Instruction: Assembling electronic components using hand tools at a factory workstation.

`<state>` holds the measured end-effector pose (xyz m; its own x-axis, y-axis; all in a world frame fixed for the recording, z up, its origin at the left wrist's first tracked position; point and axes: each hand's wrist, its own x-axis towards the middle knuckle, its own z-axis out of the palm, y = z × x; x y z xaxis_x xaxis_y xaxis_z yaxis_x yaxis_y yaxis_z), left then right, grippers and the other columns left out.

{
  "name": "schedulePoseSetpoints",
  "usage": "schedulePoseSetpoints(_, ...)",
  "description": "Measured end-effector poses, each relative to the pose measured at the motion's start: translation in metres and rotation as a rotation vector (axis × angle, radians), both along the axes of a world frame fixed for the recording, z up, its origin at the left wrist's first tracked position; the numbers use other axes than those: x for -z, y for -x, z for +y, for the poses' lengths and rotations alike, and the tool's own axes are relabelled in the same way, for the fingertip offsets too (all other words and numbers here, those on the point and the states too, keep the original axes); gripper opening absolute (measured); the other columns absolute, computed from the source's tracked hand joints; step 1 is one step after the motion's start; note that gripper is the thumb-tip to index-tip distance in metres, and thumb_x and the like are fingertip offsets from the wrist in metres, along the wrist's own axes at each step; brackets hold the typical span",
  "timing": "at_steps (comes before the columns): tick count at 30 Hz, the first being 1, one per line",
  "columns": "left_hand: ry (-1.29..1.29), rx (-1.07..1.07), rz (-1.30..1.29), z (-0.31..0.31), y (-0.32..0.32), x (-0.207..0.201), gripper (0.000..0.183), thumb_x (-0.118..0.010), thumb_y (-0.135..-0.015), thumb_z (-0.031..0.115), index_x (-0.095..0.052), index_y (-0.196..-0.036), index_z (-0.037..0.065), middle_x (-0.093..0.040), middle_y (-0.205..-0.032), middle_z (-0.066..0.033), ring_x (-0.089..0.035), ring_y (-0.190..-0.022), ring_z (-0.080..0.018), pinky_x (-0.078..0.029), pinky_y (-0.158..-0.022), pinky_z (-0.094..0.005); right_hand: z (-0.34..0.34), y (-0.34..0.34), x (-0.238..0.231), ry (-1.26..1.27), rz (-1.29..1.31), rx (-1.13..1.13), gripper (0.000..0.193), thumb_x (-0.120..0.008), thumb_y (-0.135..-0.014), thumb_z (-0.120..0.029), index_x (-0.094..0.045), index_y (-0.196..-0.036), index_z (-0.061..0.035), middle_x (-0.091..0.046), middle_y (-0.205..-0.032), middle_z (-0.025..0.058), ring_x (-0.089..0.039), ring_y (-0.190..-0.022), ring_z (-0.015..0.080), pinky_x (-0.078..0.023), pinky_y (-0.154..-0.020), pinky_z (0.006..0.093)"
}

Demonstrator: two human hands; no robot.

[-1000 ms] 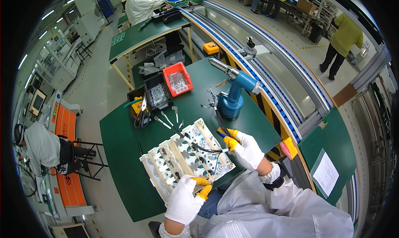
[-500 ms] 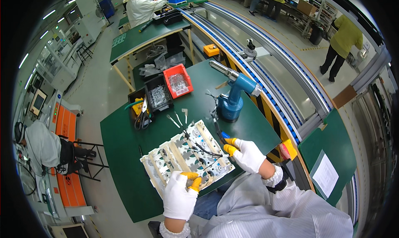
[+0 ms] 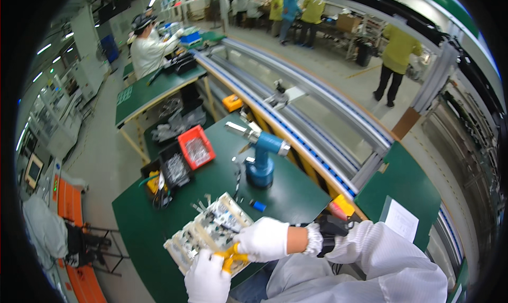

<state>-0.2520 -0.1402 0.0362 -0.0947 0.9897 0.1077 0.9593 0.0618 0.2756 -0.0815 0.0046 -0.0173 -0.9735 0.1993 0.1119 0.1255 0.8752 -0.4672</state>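
A: Item one, the work piece. Where does it lie?

B: Circuit board (image 3: 209,234), pale, crowded with components, flat on the green bench (image 3: 286,197) at the near edge, directly ahead of you at 12 o'clock.

A: Item two, your hands.

B: Both in white gloves, brought close together over the near end of the board. Your right hand (image 3: 263,239) is curled and your left hand (image 3: 207,279) sits just below it; between them is a yellow-handled tool (image 3: 230,258), pliers or cutters by the look of it. Both seem closed on those handles, though which hand carries the grip I cannot tell for sure.

A: Item three, surroundings.

B: Blue power tool (image 3: 262,157) upright at 1 o'clock, well apart from the board. Red parts bin (image 3: 196,147) and black parts bin (image 3: 176,168) at 11 o'clock. A small blue part (image 3: 257,205) lies loose near the board's far corner.

A: Step in hand?

B: By my reading, you are working the tool on the board's near end, trimming or gripping something small; the tip is hidden by your gloves.

A: What the next move calls for?

B: Keep the board flat and steady, and seat the tool tip on one lead only before you squeeze.
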Motion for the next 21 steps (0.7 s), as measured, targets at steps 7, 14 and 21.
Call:
schedulePoseSetpoints(7, 0.03, 0.185, 0.24, -0.004, 0.0, -0.014, 0.026, -0.073, -0.085, 0.017, -0.068, -0.107, 0.005, -0.065, -0.107, -0.0109, -0.065, -0.091, -0.0308, -0.054, -0.078, -0.0433, 0.006, -0.006, -0.013, 0.118, 0.07, -0.031, 0.015, -0.065, -0.087, -0.022, -0.072, -0.094, -0.0098, -0.07, -0.09, 0.0096, -0.069, -0.082, 0.0343, -0.057, -0.072, 0.0422)
schedulePoseSetpoints(14, -0.26, 0.186, 0.195, -0.002, 0.012, 0.019, 0.028, -0.077, -0.078, 0.013, -0.068, -0.104, 0.008, -0.064, -0.097, -0.0078, -0.065, -0.082, -0.0312, -0.054, -0.071, -0.0445, 0.021, -0.004, -0.013, 0.177, 0.125, -0.053, 0.014, -0.068, -0.085, -0.021, -0.072, -0.089, -0.0081, -0.07, -0.091, 0.0112, -0.068, -0.08, 0.0357, -0.055, -0.069, 0.0416)
schedulePoseSetpoints(21, -0.246, 0.383, 0.304, -0.011, 0.026, 0.03, 0.05, -0.074, -0.082, 0.022, -0.067, -0.13, 0.012, -0.063, -0.133, -0.0155, -0.062, -0.115, -0.0366, -0.051, -0.097, -0.0479, 0.027, -0.007, -0.007, 0.308, 0.101, -0.049, 0.015, -0.071, -0.085, -0.021, -0.073, -0.087, -0.006, -0.069, -0.088, 0.0129, -0.067, -0.079, 0.0376, -0.054, -0.068, 0.042)
